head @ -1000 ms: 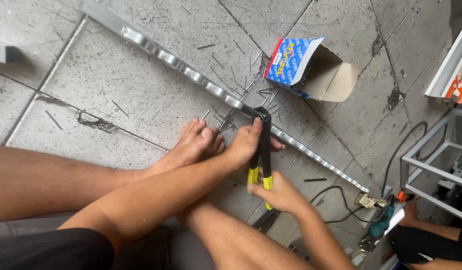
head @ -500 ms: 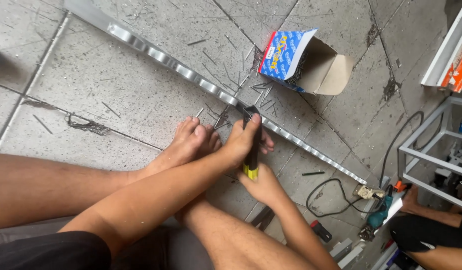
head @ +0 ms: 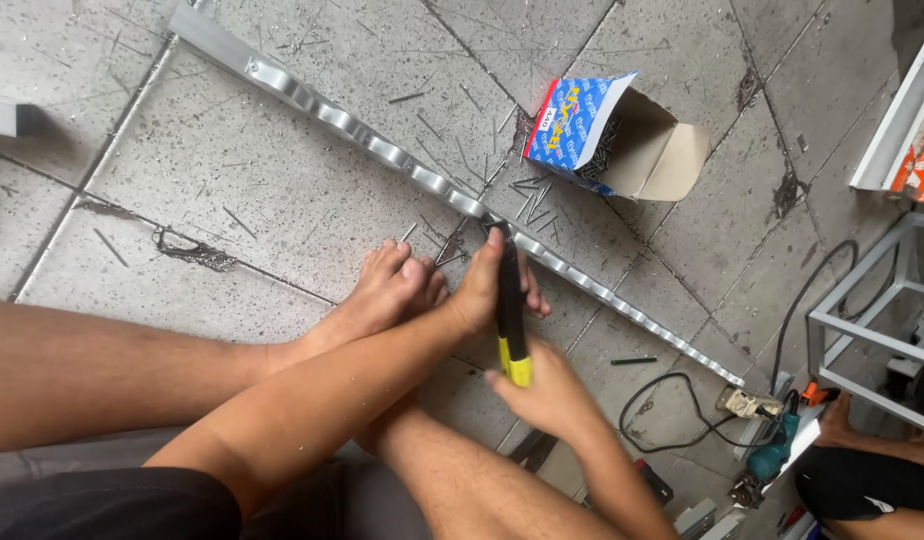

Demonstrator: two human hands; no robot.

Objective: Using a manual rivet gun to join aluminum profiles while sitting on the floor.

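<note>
The black and yellow riveter [head: 510,315] stands handles-together, nose on the long metal strip [head: 382,150] lying on the floor. The left hand [head: 487,285] wraps its upper part; the right hand [head: 542,385] squeezes the near handle ends.

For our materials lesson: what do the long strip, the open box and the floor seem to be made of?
Long strip: probably thin metal, shiny with pressed dents. Open box: cardboard, plain brown inside, printed blue outside. Floor: likely stone or cement tiles, matte grey, speckled, with grout lines.
</note>
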